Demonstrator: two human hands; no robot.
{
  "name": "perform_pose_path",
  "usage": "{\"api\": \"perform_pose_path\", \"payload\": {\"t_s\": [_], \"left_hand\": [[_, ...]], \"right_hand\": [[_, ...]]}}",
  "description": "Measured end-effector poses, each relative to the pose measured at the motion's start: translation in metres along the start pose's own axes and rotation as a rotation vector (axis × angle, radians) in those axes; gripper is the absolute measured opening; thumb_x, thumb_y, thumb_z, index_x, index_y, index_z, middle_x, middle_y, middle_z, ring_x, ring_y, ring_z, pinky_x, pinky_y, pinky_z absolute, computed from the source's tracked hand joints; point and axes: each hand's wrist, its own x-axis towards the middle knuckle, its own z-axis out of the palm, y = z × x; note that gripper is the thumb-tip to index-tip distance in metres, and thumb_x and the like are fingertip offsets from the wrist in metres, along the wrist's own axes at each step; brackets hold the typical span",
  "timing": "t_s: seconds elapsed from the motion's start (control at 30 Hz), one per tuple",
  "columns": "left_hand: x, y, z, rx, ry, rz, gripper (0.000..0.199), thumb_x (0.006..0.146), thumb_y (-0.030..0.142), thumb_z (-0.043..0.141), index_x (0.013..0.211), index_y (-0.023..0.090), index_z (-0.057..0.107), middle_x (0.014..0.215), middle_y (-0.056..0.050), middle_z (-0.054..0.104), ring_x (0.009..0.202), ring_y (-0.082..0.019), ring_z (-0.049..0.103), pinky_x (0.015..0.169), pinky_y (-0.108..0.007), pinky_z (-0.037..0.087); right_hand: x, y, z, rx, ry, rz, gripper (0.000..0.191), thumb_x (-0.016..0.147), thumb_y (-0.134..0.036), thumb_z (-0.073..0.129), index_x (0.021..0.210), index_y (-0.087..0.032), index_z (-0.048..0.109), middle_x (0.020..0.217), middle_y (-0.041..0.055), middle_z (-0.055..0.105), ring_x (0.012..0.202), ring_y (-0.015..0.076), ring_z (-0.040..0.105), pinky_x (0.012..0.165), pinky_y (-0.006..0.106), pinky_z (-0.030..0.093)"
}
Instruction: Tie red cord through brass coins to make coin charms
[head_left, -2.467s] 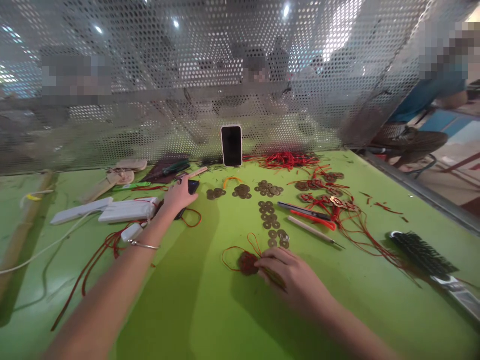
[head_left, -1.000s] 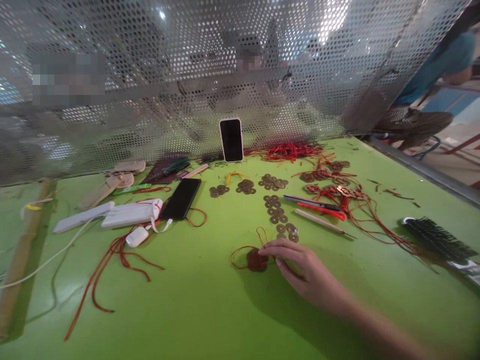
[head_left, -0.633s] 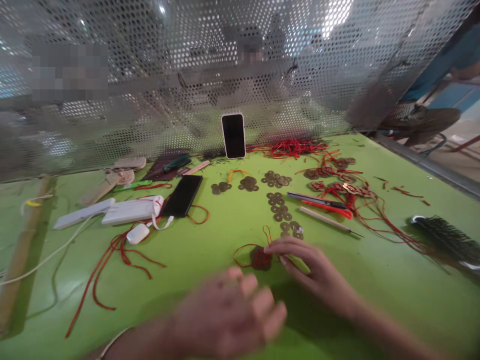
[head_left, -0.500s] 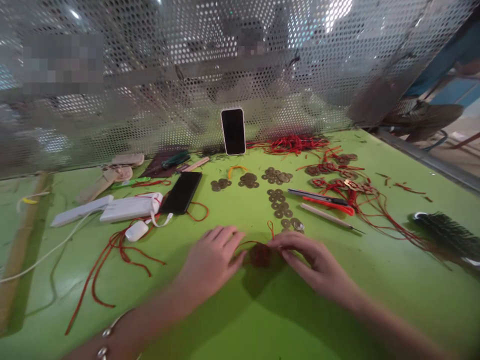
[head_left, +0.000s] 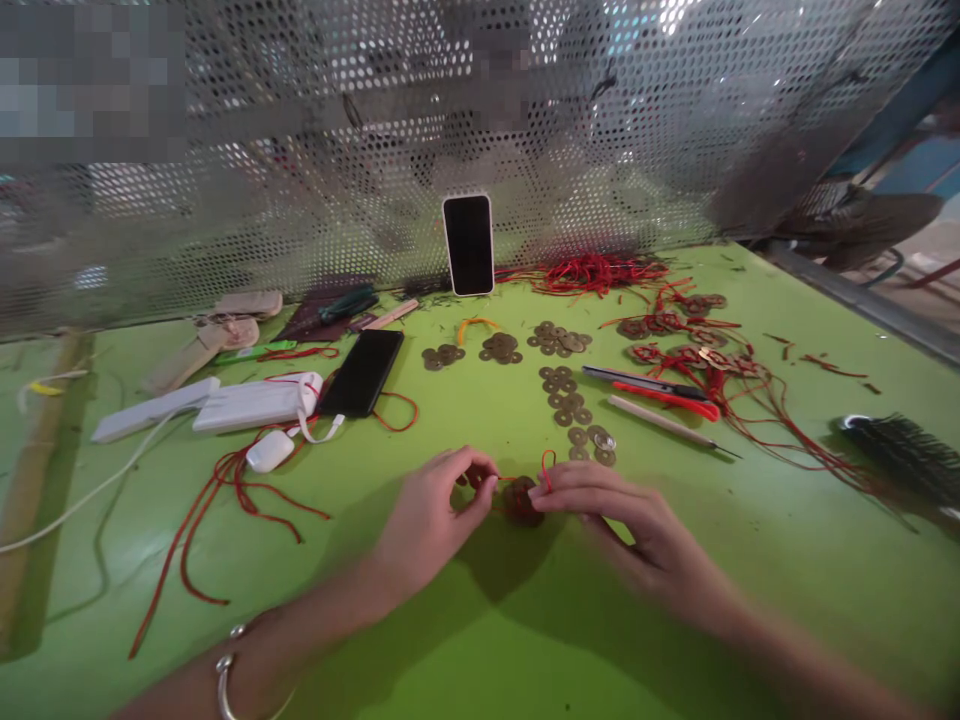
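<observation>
Fingers of the left hand [head_left: 431, 515] pinch one red cord [head_left: 510, 479]; the right hand [head_left: 626, 520], fingers curled, presses the cord-wrapped coin bundle [head_left: 520, 500] on the green table [head_left: 480, 640]. Beyond lie loose coins [head_left: 568, 400], one utility knife [head_left: 649, 385], one awl [head_left: 671, 425] and two phones: one flat [head_left: 364, 372], one upright [head_left: 468, 245].

Left hand [head_left: 427, 515], right hand [head_left: 622, 515], fingertips pinched.
</observation>
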Motion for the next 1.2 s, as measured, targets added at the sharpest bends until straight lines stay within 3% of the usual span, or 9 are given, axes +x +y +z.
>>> {"api": "perform_pose_path", "payload": {"t_s": [0.17, 0.3, 0.5, 0.57, 0.77, 0.97, 1.2], "left_hand": [[-0.010, 0.013, 0.005, -0.406, -0.005, -0.081, 0.012, 0.089, 0.030, 0.050, 0.089, 0.019, 0.056, 0.083, 0.000, 0.060, 0.079, -0.013, 0.057, 0.071, -0.024, 0.046], [-0.013, 0.012, 0.011, -0.549, 0.009, -0.114, 0.012, 0.090, 0.031, 0.050, 0.089, 0.020, 0.054, 0.078, 0.001, 0.057, 0.073, -0.012, 0.055, 0.066, -0.023, 0.044], [-0.012, 0.012, 0.018, -0.496, -0.097, -0.138, 0.012, 0.089, 0.031, 0.050, 0.093, 0.021, 0.055, 0.084, 0.000, 0.058, 0.075, -0.013, 0.053, 0.064, -0.023, 0.042], [-0.012, 0.013, 0.021, -0.474, -0.128, -0.136, 0.012, 0.089, 0.031, 0.050, 0.091, 0.021, 0.056, 0.081, 0.001, 0.058, 0.075, -0.013, 0.052, 0.064, -0.023, 0.041], [-0.012, 0.018, 0.021, -0.510, -0.207, -0.066, 0.012, 0.090, 0.026, 0.047, 0.087, 0.019, 0.056, 0.078, 0.001, 0.057, 0.071, -0.013, 0.050, 0.063, -0.023, 0.041], [-0.012, 0.017, 0.017, -0.430, -0.197, 0.036, 0.005, 0.083, 0.018, 0.056, 0.087, 0.017, 0.059, 0.079, 0.000, 0.054, 0.067, -0.011, 0.048, 0.060, -0.022, 0.040], [-0.011, 0.014, 0.018, -0.411, -0.138, -0.009, 0.005, 0.084, 0.018, 0.057, 0.082, 0.018, 0.062, 0.071, 0.003, 0.054, 0.064, -0.010, 0.047, 0.057, -0.019, 0.038]], "right_hand": [[0.001, -0.002, 0.003, -0.049, -0.026, -0.084, 0.042, 0.088, -0.003, 0.037, 0.119, -0.025, 0.056, 0.114, 0.0036, 0.063, 0.116, 0.0180, 0.051, 0.101, 0.040, 0.042], [-0.001, -0.002, 0.004, -0.061, -0.037, -0.099, 0.045, 0.088, -0.001, 0.036, 0.122, -0.026, 0.053, 0.119, 0.0033, 0.060, 0.118, 0.0174, 0.050, 0.102, 0.038, 0.041], [-0.003, 0.000, 0.004, -0.150, -0.039, -0.174, 0.048, 0.085, 0.003, 0.038, 0.122, -0.024, 0.052, 0.120, 0.0024, 0.060, 0.127, 0.0186, 0.039, 0.107, 0.042, 0.033], [-0.003, 0.000, 0.005, -0.168, -0.045, -0.190, 0.045, 0.085, 0.001, 0.040, 0.121, -0.024, 0.052, 0.119, 0.0024, 0.060, 0.124, 0.0185, 0.042, 0.107, 0.043, 0.032], [-0.004, -0.001, 0.008, -0.144, 0.034, -0.115, 0.038, 0.086, -0.003, 0.047, 0.118, -0.023, 0.056, 0.110, 0.0047, 0.062, 0.102, 0.0149, 0.058, 0.088, 0.029, 0.050], [-0.002, -0.003, 0.007, -0.115, 0.079, -0.106, 0.037, 0.085, -0.001, 0.048, 0.112, -0.023, 0.060, 0.102, 0.0048, 0.064, 0.095, 0.0143, 0.061, 0.083, 0.027, 0.053], [-0.002, -0.005, 0.009, -0.088, 0.097, -0.132, 0.035, 0.083, 0.002, 0.050, 0.109, -0.018, 0.061, 0.101, 0.0060, 0.064, 0.092, 0.0129, 0.061, 0.081, 0.023, 0.053]]}}
